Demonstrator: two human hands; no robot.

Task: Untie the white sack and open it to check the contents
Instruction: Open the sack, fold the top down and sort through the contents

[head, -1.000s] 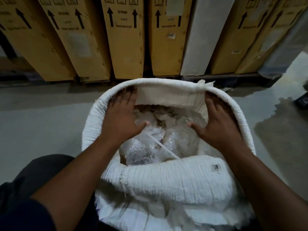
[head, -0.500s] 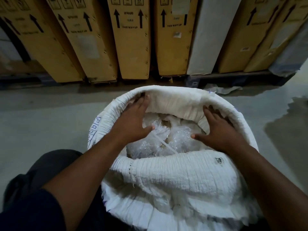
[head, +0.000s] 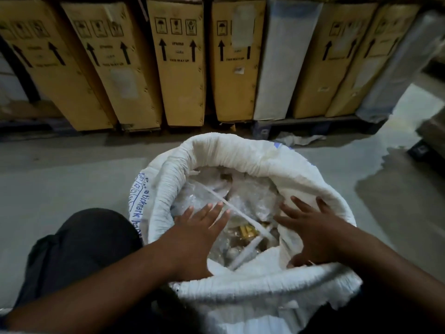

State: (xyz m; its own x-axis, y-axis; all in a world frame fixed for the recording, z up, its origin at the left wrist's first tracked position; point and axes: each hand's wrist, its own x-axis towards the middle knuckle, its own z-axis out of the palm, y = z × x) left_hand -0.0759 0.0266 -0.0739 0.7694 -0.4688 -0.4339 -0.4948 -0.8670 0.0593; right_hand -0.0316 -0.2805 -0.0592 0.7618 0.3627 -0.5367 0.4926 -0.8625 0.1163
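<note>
The white woven sack (head: 243, 153) stands open on the floor in front of me, its mouth rolled down into a thick rim. Inside lie clear plastic bags (head: 250, 198) with small yellowish items and a white strap (head: 240, 210) crossing them. My left hand (head: 192, 239) hovers flat over the left side of the opening, fingers spread, holding nothing. My right hand (head: 313, 227) is spread over the right side, fingers apart, its thumb near the near rim.
A row of tall yellow cartons (head: 180, 61) with arrow marks and a white wrapped panel (head: 281, 59) stand on a pallet behind the sack. Grey concrete floor (head: 67, 179) lies all around, with a dark wet patch (head: 397, 189) at right. My dark-clothed knee (head: 81, 247) is at left.
Both hands let go of the far rim and drew back toward me, now spread over the contents. The view tilted, showing more of the bags inside.
</note>
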